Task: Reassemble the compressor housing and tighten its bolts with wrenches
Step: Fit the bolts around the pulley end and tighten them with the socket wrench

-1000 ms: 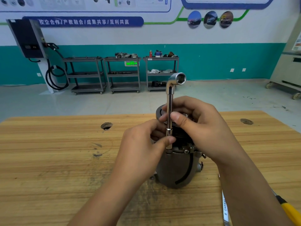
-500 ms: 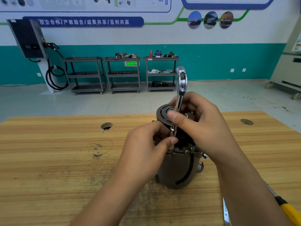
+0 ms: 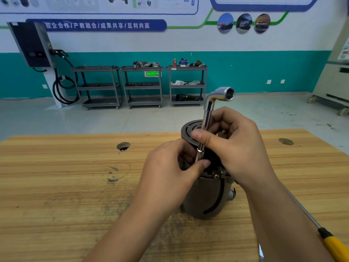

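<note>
- Two bare hands meet over the compressor housing (image 3: 205,197) in the head view; the housing stands upright on the wooden table (image 3: 56,186), near its middle.
- Its lower body is a smooth grey drum with a dark curved slot in the wall. A round dark plate (image 3: 188,129) with curved slots caps the top, and a small bolt head (image 3: 216,176) sits on the flange between them, just below the right hand (image 3: 239,146).
- An L-shaped socket wrench (image 3: 206,118) stands almost upright over the housing, its bent upper end showing an open hexagonal socket turned to the right.
- The left hand (image 3: 168,174) pinches the lower end of the wrench shaft, thumb tip against the front and fingers curled behind. The shaft's tip is hidden, so I cannot tell what it sits on.
- The right hand grips the shaft higher up, thumb laid across the front and fingers curled round the back.
- A screwdriver (image 3: 334,244) with a yellow handle lies on the table at the right, its shaft partly under the right forearm.
- A round hole (image 3: 123,146) is in the tabletop left of the housing, well apart from it.
- Three grey shelf carts (image 3: 141,86) stand against the teal wall beyond the table, with a dark wall box (image 3: 32,44) to their left.
</note>
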`<state>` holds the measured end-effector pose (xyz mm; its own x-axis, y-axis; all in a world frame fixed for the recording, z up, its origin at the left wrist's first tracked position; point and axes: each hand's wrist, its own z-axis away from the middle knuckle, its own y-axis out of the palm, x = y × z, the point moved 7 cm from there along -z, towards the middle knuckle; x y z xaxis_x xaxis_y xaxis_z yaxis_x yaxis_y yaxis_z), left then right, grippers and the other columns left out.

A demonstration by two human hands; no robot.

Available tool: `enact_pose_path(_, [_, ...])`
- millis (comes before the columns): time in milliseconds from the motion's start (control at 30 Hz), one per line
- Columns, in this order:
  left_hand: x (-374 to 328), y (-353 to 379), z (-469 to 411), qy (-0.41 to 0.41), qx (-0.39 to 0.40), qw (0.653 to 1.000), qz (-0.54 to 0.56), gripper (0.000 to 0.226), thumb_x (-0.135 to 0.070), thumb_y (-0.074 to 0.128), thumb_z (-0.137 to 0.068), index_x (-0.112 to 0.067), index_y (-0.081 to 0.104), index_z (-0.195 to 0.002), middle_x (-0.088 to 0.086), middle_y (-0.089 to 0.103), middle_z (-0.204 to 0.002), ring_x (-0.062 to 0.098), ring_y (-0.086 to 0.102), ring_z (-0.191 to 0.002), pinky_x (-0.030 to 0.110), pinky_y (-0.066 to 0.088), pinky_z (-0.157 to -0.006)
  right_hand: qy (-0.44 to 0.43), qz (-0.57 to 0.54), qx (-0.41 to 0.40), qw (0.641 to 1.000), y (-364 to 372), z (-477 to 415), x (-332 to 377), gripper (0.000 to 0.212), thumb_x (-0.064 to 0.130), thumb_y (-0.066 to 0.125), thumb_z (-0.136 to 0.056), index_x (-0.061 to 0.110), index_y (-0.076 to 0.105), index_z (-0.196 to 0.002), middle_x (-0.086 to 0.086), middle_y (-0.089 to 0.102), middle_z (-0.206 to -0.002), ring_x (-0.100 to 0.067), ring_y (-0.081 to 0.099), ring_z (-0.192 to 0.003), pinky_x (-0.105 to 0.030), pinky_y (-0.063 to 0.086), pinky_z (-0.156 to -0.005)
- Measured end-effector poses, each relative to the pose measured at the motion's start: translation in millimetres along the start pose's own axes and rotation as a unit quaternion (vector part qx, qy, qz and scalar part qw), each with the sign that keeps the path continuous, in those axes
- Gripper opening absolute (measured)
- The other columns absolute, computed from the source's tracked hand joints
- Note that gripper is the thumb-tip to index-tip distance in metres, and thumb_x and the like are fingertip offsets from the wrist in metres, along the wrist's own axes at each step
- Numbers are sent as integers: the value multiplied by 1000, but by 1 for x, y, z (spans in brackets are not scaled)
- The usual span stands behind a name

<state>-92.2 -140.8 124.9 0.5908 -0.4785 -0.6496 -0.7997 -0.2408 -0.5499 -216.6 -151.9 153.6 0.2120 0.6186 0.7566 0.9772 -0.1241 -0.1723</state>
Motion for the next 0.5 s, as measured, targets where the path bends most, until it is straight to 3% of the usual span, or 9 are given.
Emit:
enact_pose_path(67, [0,0,0,-6,1,1000,8,22,-35,76,-71,-29,55,-66,-13,61,-65,0,56,-75,12,40,-63,2,6,-6,1000,0,1,-2,19,20,77,-73,20,59,-76,13,62,-65,2,57,-60,-11,44,-55])
enact_pose_path(167, [3,2,0,-21,13,999,26,18,-27,76,-75,-29,58,-70,-17,64,-67,-6,58,-70,6,39,-60,14,-5,53,998,3,1,-1,7,26,63,-83,27,64,-90,9,70,-82,-3,66,-82,-20,53,-73])
enact_pose_path(233, [5,2,-1,-27,20,999,27,16,-24,75,-76,-28,60,-73,-16,64,-65,-7,58,-69,5,39,-58,24,-24,98,995,5,1,-1,18,23,53,-86,29,65,-98,8,73,-90,-7,68,-91,-25,55,-80])
enact_pose_path(400, [4,-1,-1,-23,19,998,48,22,-16,75,-77,-28,56,-78,-18,66,-67,-14,55,-60,1,35,-52,9,-3,60,998,1,-1,0,11,17,62,-82,26,64,-88,5,73,-83,-9,69,-84,-35,54,-80])
enact_pose_path(500, [1,-2,0,-2,9,1000,30,16,-30,73,-75,-27,57,-76,-15,65,-68,-8,57,-66,4,35,-53,3,1,28,1000,-2,-1,-1,16,13,72,-78,25,62,-81,9,70,-75,-4,66,-75,-26,53,-73])
